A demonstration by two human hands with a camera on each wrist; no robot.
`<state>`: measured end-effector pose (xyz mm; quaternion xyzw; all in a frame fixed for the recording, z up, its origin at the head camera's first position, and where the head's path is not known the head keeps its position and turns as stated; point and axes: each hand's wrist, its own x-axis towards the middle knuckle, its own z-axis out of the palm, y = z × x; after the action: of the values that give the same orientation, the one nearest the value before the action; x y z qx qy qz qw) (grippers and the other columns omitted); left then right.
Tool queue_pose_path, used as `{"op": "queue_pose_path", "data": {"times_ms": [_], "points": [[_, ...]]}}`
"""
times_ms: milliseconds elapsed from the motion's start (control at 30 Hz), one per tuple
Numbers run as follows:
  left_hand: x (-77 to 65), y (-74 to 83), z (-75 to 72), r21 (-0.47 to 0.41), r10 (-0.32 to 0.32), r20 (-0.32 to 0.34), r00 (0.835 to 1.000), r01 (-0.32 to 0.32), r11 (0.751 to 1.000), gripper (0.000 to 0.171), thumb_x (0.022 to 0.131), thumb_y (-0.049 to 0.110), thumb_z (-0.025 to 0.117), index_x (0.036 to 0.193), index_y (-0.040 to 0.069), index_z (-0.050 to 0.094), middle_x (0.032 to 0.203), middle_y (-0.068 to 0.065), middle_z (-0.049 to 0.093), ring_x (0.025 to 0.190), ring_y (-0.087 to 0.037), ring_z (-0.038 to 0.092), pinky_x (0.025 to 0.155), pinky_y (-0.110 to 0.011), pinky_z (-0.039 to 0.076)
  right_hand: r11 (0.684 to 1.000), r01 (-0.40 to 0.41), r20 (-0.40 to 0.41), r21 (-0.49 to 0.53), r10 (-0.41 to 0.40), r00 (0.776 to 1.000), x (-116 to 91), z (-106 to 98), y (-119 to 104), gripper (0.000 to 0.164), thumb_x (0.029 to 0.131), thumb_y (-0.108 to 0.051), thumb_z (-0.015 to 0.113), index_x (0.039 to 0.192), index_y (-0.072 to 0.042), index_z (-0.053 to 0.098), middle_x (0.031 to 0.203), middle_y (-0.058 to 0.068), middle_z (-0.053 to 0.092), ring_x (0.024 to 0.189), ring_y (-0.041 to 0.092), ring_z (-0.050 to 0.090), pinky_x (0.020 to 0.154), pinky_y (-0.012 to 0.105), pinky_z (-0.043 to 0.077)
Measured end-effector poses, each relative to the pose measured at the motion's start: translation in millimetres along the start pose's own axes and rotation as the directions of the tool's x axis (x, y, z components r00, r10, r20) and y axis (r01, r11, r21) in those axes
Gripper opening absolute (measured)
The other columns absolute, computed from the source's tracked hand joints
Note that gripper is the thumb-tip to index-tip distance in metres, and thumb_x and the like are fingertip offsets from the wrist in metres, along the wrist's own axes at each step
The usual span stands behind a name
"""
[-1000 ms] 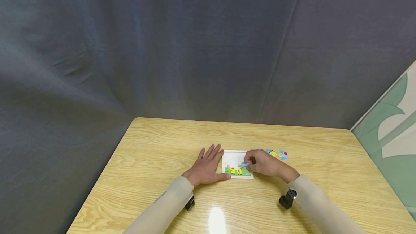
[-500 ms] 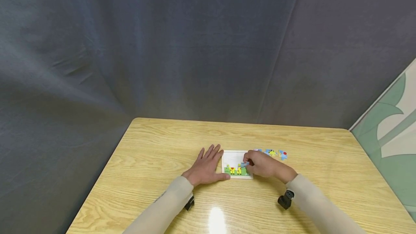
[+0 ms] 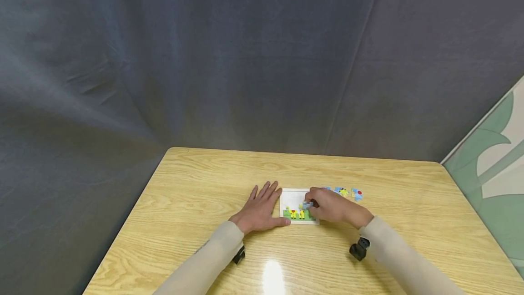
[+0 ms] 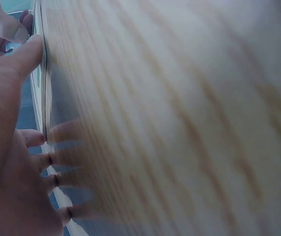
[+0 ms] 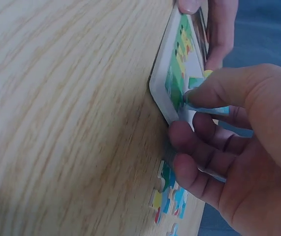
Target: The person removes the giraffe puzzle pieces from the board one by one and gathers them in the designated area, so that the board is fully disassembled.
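Note:
A white-framed puzzle tray (image 3: 300,223) lies on the table, its lower part filled with green and yellow picture pieces (image 3: 294,214). Bare white backing shows in the upper part. My right hand (image 3: 332,205) pinches a light-blue jigsaw piece (image 5: 213,109) between thumb and fingers, tilted over the tray's right side. In the right wrist view this piece sits right at the edge of the green row. My left hand (image 3: 259,211) lies with fingers spread along the tray's left edge, thumb on the lower left corner of the frame.
Several loose jigsaw pieces (image 3: 344,191) lie on the wooden table (image 3: 204,185) to the right of the tray, partly behind my right hand. A dark grey curtain (image 3: 254,67) hangs beyond the table's far edge. A green-and-white patterned panel (image 3: 491,185) stands at the right.
My right hand has shifted slightly left over the tray with the light-blue jigsaw piece still pinched. My left hand has stayed in place.

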<state>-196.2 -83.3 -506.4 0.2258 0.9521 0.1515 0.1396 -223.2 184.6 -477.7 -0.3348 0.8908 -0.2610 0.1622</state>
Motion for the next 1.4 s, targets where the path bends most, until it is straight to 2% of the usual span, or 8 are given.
{"op": "queue_pose_path", "data": {"times_ms": [167,333,433,633,833,1033,1300,1400], "points": [[0.7,0.3,-0.3,-0.002,0.001,0.001,1.0,-0.001,1.0,0.1,0.097,0.074,0.058,0.172,0.017,0.024,0.183,-0.003,0.009,0.171,-0.025,0.007,0.138,-0.056,0.008,0.995,-0.014,-0.012,0.101,0.016,1.0,-6.1,-8.3,0.9,0.017,0.11,-0.015,0.058,0.103,-0.009,0.072,0.09,-0.001,0.06,0.073,0.008,0.047,0.064,0.023,0.039],[1.4,0.2,-0.2,-0.005,-0.001,-0.004,1.0,0.001,1.0,0.1,0.097,0.074,0.059,0.172,0.017,0.025,0.183,-0.002,0.01,0.171,-0.025,0.007,0.138,-0.056,0.008,0.988,-0.002,-0.041,0.153,0.009,0.999,-12.6,-19.2,1.5,0.027,0.113,-0.016,0.052,0.099,-0.005,0.072,0.085,0.001,0.056,0.07,0.008,0.046,0.062,0.024,0.041],[1.6,0.3,-0.4,-0.007,-0.001,-0.003,1.0,0.001,1.0,0.101,0.096,0.075,0.059,0.172,0.017,0.025,0.183,-0.002,0.009,0.171,-0.025,0.007,0.138,-0.056,0.008,0.987,0.004,-0.063,0.16,0.006,0.998,-15.8,-23.6,3.8,0.026,0.112,-0.015,0.054,0.101,-0.002,0.074,0.083,0.002,0.056,0.067,0.006,0.048,0.062,0.023,0.043],[0.4,0.4,-1.4,-0.017,0.006,0.002,1.0,-0.006,1.0,0.1,0.097,0.074,0.059,0.172,0.017,0.024,0.183,-0.003,0.009,0.171,-0.025,0.006,0.138,-0.056,0.007,0.986,-0.032,-0.086,0.164,0.047,0.995,-24.1,-28.6,12.1,0.02,0.109,-0.014,0.06,0.11,-0.002,0.075,0.087,0.009,0.07,0.063,0.006,0.056,0.059,0.022,0.049],[-0.8,0.0,-1.8,-0.025,0.012,-0.002,1.0,-0.012,1.0,0.1,0.097,0.072,0.06,0.172,0.016,0.024,0.183,-0.004,0.009,0.171,-0.026,0.007,0.138,-0.057,0.007,0.977,-0.067,-0.086,0.204,0.086,0.993,-35.5,-35.3,18.5,0.019,0.11,-0.014,0.059,0.107,-0.002,0.073,0.084,0.01,0.068,0.062,0.007,0.056,0.055,0.024,0.048],[-1.2,-0.6,-1.0,-0.035,0.009,-0.004,1.0,-0.009,0.999,0.1,0.097,0.072,0.061,0.172,0.016,0.025,0.183,-0.004,0.009,0.171,-0.026,0.007,0.138,-0.057,0.007,0.981,-0.081,-0.118,0.179,0.104,0.988,-47.5,-40.6,30.0,0.018,0.109,-0.013,0.06,0.104,-0.004,0.075,0.087,0.009,0.071,0.067,0.004,0.056,0.058,0.024,0.049],[-2.0,-0.2,-0.3,-0.04,0.026,-0.011,1.0,-0.026,0.999,0.1,0.097,0.072,0.061,0.171,0.015,0.025,0.183,-0.005,0.01,0.171,-0.028,0.008,0.138,-0.058,0.007,0.981,-0.119,-0.147,0.152,0.141,0.979,-64.3,-44.7,40.3,0.017,0.107,-0.011,0.062,0.114,-0.002,0.075,0.098,0.009,0.072,0.071,0.004,0.055,0.061,0.023,0.049],[-2.2,-0.1,-0.5,-0.043,0.03,-0.013,0.999,-0.031,0.999,0.099,0.097,0.071,0.061,0.171,0.015,0.026,0.182,-0.006,0.011,0.171,-0.028,0.008,0.138,-0.059,0.007,0.977,-0.139,-0.158,0.161,0.164,0.974,-68.1,-45.6,42.6,0.018,0.108,-0.01,0.062,0.115,0.0,0.075,0.094,0.008,0.069,0.07,0.004,0.052,0.061,0.023,0.047]]}}
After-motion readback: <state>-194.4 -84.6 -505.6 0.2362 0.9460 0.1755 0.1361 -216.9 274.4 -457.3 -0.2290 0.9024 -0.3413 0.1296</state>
